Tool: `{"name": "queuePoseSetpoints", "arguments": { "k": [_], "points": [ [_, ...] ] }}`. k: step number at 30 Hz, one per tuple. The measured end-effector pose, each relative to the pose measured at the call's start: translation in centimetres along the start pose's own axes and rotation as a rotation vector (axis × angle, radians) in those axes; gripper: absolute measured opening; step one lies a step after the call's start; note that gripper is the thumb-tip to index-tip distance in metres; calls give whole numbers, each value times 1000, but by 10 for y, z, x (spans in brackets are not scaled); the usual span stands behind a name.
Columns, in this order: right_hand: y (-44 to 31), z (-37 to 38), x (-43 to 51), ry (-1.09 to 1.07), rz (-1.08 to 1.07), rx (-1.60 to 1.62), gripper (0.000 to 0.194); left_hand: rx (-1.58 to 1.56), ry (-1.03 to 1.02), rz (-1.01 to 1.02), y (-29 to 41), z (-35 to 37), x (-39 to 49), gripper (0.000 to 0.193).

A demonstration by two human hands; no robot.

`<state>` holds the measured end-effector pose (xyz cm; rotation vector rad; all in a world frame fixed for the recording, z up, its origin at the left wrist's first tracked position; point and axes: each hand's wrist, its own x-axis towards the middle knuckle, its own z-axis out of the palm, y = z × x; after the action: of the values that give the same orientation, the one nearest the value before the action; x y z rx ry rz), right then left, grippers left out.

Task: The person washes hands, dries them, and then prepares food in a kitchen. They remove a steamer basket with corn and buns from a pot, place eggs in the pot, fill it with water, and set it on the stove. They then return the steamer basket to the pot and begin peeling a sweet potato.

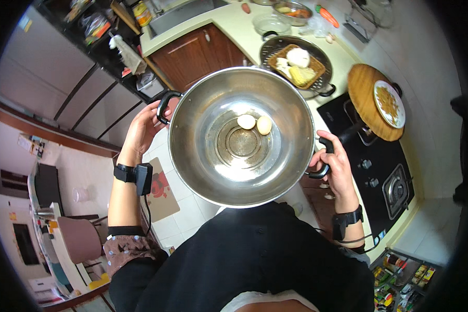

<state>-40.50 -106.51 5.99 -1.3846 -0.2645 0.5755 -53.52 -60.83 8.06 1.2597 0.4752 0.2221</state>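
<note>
A wide stainless steel pot (202, 167) is held up in front of my chest, its open top facing me. Two pale eggs, one on the left (246, 121) and one on the right (264, 125), lie close together on its floor. My left hand (146, 121) grips the black loop handle (164, 106) on the left side. On the other side, my right hand (335, 162) has its fingers wrapped around the right black handle (324, 165). Both wrists wear black straps with small devices and cables.
A steamer pot (265, 52) with a basket of steamed food stands on the counter (240, 21) beyond. Right of me, a gas stove (386, 156) carries a wooden lid (360, 89) with a plate of food (401, 117) on it. A sink (179, 17) is at the back.
</note>
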Motion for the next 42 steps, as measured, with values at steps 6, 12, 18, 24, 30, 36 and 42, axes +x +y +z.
{"name": "queuePoseSetpoints", "arguments": {
  "k": [6, 12, 18, 24, 30, 36, 42],
  "points": [
    [22, 98, 62, -74, 55, 58, 48, 7, 121, 34, 24, -104, 5, 44],
    [26, 169, 139, -193, 90, -43, 48, -42, 238, 39, 41, -188, 18, 36],
    [40, 218, 231, -281, 142, -139, 50, -79, 360, 46, 57, -244, 40, 36],
    [45, 260, 328, -386, 169, -146, 46, -109, 454, 86, 83, -282, 88, 36],
    [34, 289, 402, -381, 164, -178, 46, -143, 426, 66, 103, -318, 163, 36],
    [29, 307, 459, -279, 139, -228, 48, -149, 232, 33, 120, -362, 269, 35],
    [21, 334, 492, -69, 169, -278, 49, -206, 59, 11, 148, -390, 398, 34]
  ]
}}
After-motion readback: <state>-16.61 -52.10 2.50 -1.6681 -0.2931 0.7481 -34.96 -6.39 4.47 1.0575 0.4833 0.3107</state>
